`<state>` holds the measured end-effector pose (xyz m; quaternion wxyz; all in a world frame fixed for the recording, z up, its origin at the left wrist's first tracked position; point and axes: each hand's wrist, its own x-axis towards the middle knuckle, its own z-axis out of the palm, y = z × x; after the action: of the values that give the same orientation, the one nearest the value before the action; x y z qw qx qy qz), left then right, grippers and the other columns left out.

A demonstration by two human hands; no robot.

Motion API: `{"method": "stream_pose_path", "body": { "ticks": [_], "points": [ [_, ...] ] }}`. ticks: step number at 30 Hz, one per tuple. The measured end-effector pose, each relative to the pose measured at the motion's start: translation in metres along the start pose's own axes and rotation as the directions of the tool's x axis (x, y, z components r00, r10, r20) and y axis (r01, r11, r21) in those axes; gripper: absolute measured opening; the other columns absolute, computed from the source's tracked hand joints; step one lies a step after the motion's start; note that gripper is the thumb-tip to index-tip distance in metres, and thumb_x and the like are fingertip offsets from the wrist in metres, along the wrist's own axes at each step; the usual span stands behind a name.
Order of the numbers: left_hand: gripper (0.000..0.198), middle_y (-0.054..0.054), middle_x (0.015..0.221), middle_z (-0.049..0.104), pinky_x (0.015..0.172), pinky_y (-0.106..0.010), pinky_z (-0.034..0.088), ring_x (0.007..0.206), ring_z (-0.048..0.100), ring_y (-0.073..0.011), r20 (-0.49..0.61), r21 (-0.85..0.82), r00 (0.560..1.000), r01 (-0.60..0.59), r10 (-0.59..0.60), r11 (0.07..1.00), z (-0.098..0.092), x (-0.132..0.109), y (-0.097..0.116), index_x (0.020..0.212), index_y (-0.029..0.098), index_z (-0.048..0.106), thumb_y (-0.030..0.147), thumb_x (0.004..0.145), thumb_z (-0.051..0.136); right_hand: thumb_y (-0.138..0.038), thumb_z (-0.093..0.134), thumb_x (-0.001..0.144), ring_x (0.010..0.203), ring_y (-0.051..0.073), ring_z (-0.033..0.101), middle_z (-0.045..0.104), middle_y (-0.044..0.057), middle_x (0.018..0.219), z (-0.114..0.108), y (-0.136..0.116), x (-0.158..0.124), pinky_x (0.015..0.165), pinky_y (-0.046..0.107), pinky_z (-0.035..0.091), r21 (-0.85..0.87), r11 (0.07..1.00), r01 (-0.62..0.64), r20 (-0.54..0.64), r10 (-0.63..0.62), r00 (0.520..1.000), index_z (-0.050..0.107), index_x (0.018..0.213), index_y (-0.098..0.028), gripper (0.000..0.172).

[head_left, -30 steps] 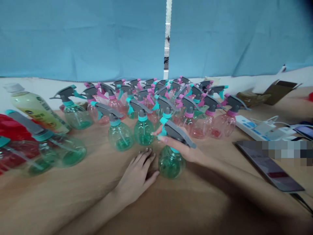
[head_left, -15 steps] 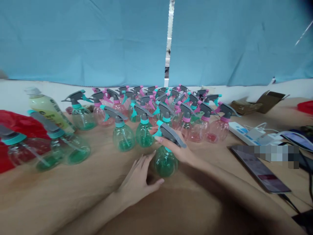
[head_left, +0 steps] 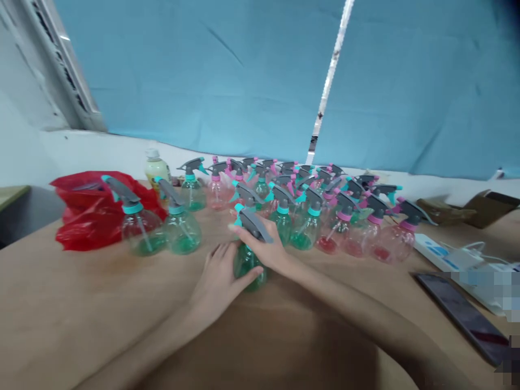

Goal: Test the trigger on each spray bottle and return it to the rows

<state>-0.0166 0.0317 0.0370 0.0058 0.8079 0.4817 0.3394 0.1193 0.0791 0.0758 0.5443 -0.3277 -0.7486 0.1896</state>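
Two hands of mine meet at one green spray bottle [head_left: 244, 265]. My right hand [head_left: 266, 244] grips it high, round the neck under the grey trigger head [head_left: 252, 221], probably because that is its narrowest part. My left hand [head_left: 219, 276] comes round the lower body, fingers at the left side and thumb across the front, likely to steady the rounded shape; whether those fingers are pressed firmly on it I cannot tell. The bottle is nearly upright, low over the bare near part of the table [head_left: 101, 303]; I can't see if its base touches.

Just behind my right hand stand more green bottles, then pink ones to the right, packed close with heads raised, perhaps to save space. Left of my grip, a pair of green-filled bottles stands apart from that cluster, near a red plastic bag [head_left: 81, 216], with a white-capped drink bottle [head_left: 156, 168] behind. At the right lie a phone [head_left: 459, 311] and a power strip [head_left: 433, 249], near the edge of the bottles.

Compared with half a second ago, my view has swung left, so the whole red bag shows. My left thumb, then below the bottle, now crosses it, and the bottle sits further left against the row behind.
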Motion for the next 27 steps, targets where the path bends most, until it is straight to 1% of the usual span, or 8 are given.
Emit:
{"method": "stream_pose_path", "body": {
  "ticks": [3, 6, 9, 10, 13, 18, 21, 27],
  "points": [
    [0.046, -0.011, 0.106, 0.063, 0.087, -0.048, 0.040, 0.101, 0.055, -0.0330, -0.071, 0.196, 0.997, -0.026, 0.040, 0.980, -0.017, -0.002, -0.016, 0.113, 0.016, 0.054, 0.052, 0.085, 0.058, -0.049, 0.064, 0.077, 0.086, 0.018, 0.061, 0.065, 0.004, 0.090, 0.007, 0.000, 0.010, 0.079, 0.032, 0.049, -0.074, 0.986, 0.151, 0.085, -0.144, 0.986, 0.061, 0.092, -0.021, 0.032],
    [0.046, -0.014, 0.109, 0.062, 0.084, -0.046, 0.039, 0.102, 0.055, -0.0344, -0.099, 0.308, 0.995, 0.013, 0.019, 0.951, -0.031, -0.003, -0.028, 0.110, 0.014, 0.058, 0.052, 0.084, 0.059, -0.049, 0.069, 0.073, 0.115, 0.022, 0.053, 0.058, 0.011, 0.121, -0.003, -0.003, 0.018, 0.099, 0.038, 0.041, -0.147, 0.954, 0.262, 0.147, -0.241, 0.959, 0.052, 0.123, -0.018, 0.061],
    [0.050, -0.012, 0.106, 0.065, 0.081, -0.044, 0.038, 0.099, 0.056, -0.0331, -0.100, 0.380, 0.994, 0.073, -0.038, 0.922, -0.040, 0.003, -0.037, 0.117, 0.014, 0.055, 0.052, 0.084, 0.059, -0.053, 0.065, 0.076, 0.110, 0.022, 0.055, 0.060, 0.009, 0.116, -0.022, -0.008, 0.026, 0.096, 0.039, 0.043, -0.245, 0.930, 0.272, 0.075, -0.262, 0.962, 0.057, 0.115, -0.021, 0.051],
    [0.052, -0.011, 0.104, 0.066, 0.081, -0.044, 0.038, 0.097, 0.057, -0.0325, -0.094, 0.390, 0.994, 0.084, -0.051, 0.917, -0.041, 0.005, -0.039, 0.120, 0.014, 0.053, 0.052, 0.084, 0.060, -0.050, 0.060, 0.082, 0.108, 0.021, 0.056, 0.062, 0.009, 0.112, -0.028, -0.010, 0.029, 0.094, 0.038, 0.043, -0.289, 0.923, 0.254, 0.029, -0.257, 0.966, 0.059, 0.109, -0.021, 0.040],
    [0.052, -0.013, 0.100, 0.067, 0.084, -0.046, 0.034, 0.098, 0.055, -0.0336, -0.086, 0.457, 0.996, 0.069, -0.033, 0.887, -0.041, 0.015, -0.042, 0.120, 0.011, 0.054, 0.050, 0.085, 0.060, -0.046, 0.056, 0.086, 0.108, 0.025, 0.056, 0.062, 0.012, 0.111, -0.038, -0.010, 0.040, 0.094, 0.040, 0.041, -0.507, 0.845, 0.169, -0.026, -0.211, 0.977, 0.060, 0.106, -0.017, 0.036],
    [0.044, -0.017, 0.108, 0.065, 0.088, -0.047, 0.031, 0.103, 0.051, -0.0359, -0.098, 0.536, 0.995, 0.052, 0.002, 0.843, -0.039, 0.029, -0.043, 0.116, 0.011, 0.059, 0.045, 0.087, 0.059, -0.051, 0.051, 0.087, 0.103, 0.031, 0.060, 0.070, 0.014, 0.097, -0.031, -0.007, 0.062, 0.105, 0.051, 0.021, -0.789, 0.605, 0.110, 0.082, -0.074, 0.994, 0.057, 0.115, -0.011, 0.050],
    [0.041, -0.016, 0.120, 0.060, 0.088, -0.047, 0.031, 0.106, 0.050, -0.0357, -0.108, 0.533, 0.994, 0.048, 0.011, 0.845, -0.040, 0.034, -0.046, 0.116, 0.013, 0.060, 0.042, 0.087, 0.061, -0.049, 0.052, 0.087, 0.093, 0.033, 0.065, 0.072, 0.016, 0.087, -0.022, -0.007, 0.074, 0.104, 0.053, 0.019, -0.853, 0.506, 0.127, 0.160, 0.022, 0.987, 0.056, 0.117, -0.006, 0.052],
    [0.046, -0.018, 0.117, 0.059, 0.088, -0.051, 0.032, 0.107, 0.048, -0.0385, -0.111, 0.540, 0.994, 0.074, -0.016, 0.838, -0.043, 0.042, -0.053, 0.119, 0.012, 0.060, 0.043, 0.085, 0.062, -0.031, 0.054, 0.088, 0.081, 0.032, 0.068, 0.072, 0.017, 0.082, -0.018, 0.003, 0.085, 0.099, 0.052, 0.028, -0.856, 0.496, 0.147, 0.216, 0.083, 0.973, 0.052, 0.120, -0.004, 0.042]
  ]
}}
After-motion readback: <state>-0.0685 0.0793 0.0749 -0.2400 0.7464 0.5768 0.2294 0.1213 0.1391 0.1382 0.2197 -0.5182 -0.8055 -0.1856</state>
